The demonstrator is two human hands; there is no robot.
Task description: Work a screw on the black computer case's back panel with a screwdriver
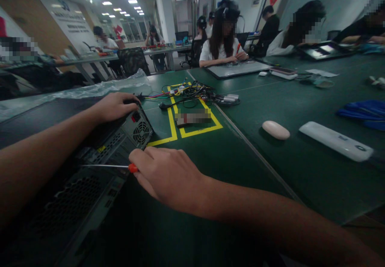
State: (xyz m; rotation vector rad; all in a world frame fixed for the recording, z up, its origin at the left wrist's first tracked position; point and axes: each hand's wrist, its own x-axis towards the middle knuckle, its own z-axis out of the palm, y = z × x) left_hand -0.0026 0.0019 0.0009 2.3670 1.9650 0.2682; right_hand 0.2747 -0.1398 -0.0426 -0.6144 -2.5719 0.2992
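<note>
Computer case [120,142]: lying on the left of the green bench [228,158], sitting under the left hand and just left of the right; numbering one.
Rear panel: facing toward the right hand, showing one round fan grille [141,132] near the far corner and one wide honeycomb vent [72,199] at the near end.
Left hand [116,106]: spreading palm down on the case's upper edge, thumb parting from fingers, touching near the fan corner.
Right hand [167,174]: gripping one screwdriver [110,166] by its orange-red handle.
Screwdriver shaft: pointing left across the rear panel; tip perhaps touching, cannot tell.
Cable bundle [195,92]: lying tangled beyond both hands, numbering one.
Yellow tape outlines [200,132]: marking the bench beside the case, numbering two.
Grey-brown block [194,118]: resting inside the right-hand outline, numbering one.
Right side of bench: holding one pale pink oval object [276,130], one white bar-shaped device [335,140] and one blue bundle [365,114].
Plastic sheeting [129,81]: spreading beyond the case.
Person across [222,38]: bending over one flat panel [237,69].
</note>
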